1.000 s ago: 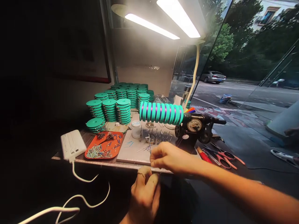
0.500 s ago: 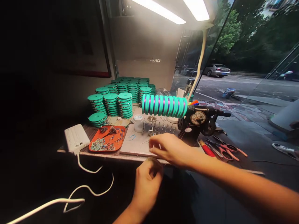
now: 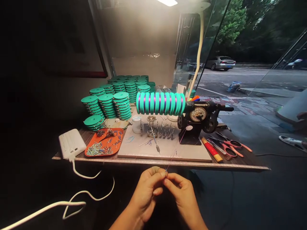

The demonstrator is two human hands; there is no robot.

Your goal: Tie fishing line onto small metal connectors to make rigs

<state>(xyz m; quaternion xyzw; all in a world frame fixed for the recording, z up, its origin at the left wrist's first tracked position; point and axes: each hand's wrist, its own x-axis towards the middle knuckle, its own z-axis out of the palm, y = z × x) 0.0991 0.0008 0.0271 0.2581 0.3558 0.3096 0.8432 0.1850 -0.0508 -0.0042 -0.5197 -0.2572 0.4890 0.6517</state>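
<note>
I have my left hand (image 3: 147,188) and right hand (image 3: 181,190) fingertip to fingertip just below the table (image 3: 216,163) edge. Both are pinched narrow on a thin line (image 3: 174,155), with a tiny blue bit at the pinch. From the fingers the line runs up and ahead to the winder (image 3: 199,118).

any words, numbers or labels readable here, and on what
None can be read.
On the round pale dial of the black hand-crank winder: marks too small to read.
On the parked silver car: too small.
On the thin line pinched by the left hand and right hand: nothing.
</note>
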